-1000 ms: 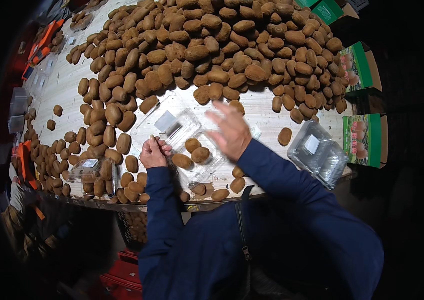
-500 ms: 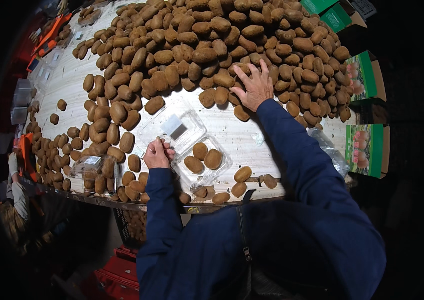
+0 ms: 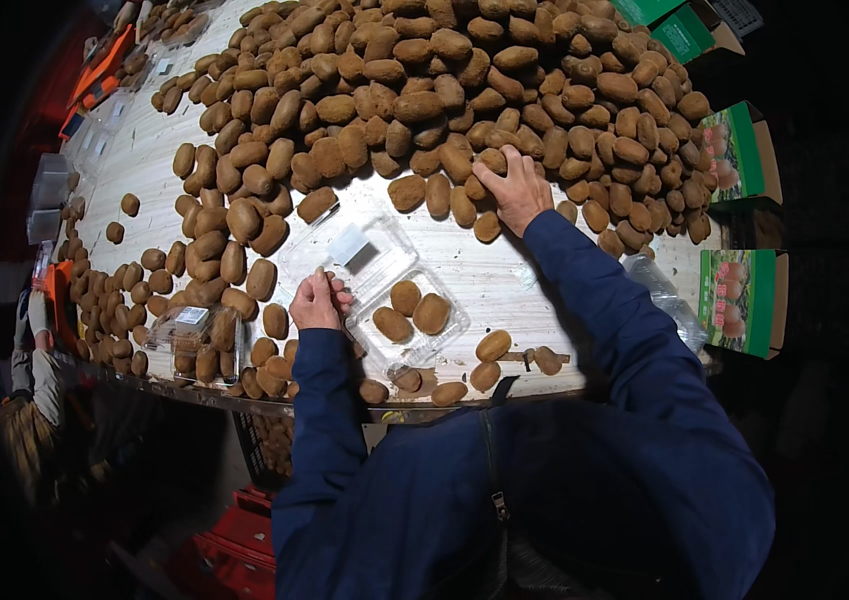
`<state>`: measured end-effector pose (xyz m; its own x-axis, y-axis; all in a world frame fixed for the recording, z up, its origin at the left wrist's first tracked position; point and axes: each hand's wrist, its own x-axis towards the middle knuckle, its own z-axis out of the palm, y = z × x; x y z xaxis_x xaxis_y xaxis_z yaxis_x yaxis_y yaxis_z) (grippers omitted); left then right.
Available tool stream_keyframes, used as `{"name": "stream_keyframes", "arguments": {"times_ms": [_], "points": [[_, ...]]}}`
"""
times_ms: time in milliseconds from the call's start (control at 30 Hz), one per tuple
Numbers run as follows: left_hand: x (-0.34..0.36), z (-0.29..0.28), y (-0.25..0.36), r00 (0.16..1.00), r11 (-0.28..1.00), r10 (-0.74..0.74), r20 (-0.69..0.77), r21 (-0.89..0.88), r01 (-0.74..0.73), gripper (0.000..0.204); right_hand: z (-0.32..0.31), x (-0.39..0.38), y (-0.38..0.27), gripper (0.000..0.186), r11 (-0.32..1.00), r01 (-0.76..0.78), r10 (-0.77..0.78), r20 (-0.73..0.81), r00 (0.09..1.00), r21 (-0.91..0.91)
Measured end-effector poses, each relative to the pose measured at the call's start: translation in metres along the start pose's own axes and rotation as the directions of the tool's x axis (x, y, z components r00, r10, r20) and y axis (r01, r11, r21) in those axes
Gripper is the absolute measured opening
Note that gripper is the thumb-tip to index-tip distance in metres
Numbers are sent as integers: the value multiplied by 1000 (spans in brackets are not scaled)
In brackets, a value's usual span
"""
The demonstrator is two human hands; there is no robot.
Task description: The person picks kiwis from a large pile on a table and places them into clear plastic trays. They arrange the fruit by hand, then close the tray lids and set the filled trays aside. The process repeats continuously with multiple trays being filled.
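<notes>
A clear plastic clamshell box (image 3: pixel 452 330) lies opened in front of me, with three brown kiwifruit (image 3: pixel 393 324) in its base. Its lid (image 3: pixel 389 245) is folded back and bears a pale label. My left hand (image 3: pixel 318 303) is closed, thumb and finger pinching the box's left edge near the hinge. At the near edge of a large kiwifruit heap (image 3: pixel 414 80), my right hand (image 3: pixel 519 192) curls its thumb and fingers round a kiwifruit (image 3: pixel 491 160). Part of that fruit is hidden by the fingers.
A filled, closed clamshell (image 3: pixel 206 350) stands left among loose kiwifruit. Several kiwifruit (image 3: pixel 493 346) lie by the table's front edge. Clear plastic packaging (image 3: pixel 666 300) and green cartons (image 3: pixel 744 300) are on the right. At far left a co-worker's gloved hand (image 3: pixel 39 312) shows beside an orange object.
My right hand has drawn slightly nearer and closed from spread fingers onto a kiwifruit. A few fruit at the heap's edge have shifted. My left hand stays at the box.
</notes>
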<state>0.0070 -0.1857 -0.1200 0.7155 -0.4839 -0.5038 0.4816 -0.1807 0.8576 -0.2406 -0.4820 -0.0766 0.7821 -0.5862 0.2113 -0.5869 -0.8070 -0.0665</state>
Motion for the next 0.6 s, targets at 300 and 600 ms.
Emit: {"name": "stream_keyframes", "arguments": {"times_ms": [300, 600], "points": [[-2, -10, -10, 1000, 1000, -2, -9, -6, 2, 25, -40, -12, -21, 50, 238, -239, 281, 169, 945, 942], [-82, 12, 48, 678, 409, 692, 247, 640, -651, 62, -44, -58, -100, 50, -462, -518, -146, 514, 845, 720]]}}
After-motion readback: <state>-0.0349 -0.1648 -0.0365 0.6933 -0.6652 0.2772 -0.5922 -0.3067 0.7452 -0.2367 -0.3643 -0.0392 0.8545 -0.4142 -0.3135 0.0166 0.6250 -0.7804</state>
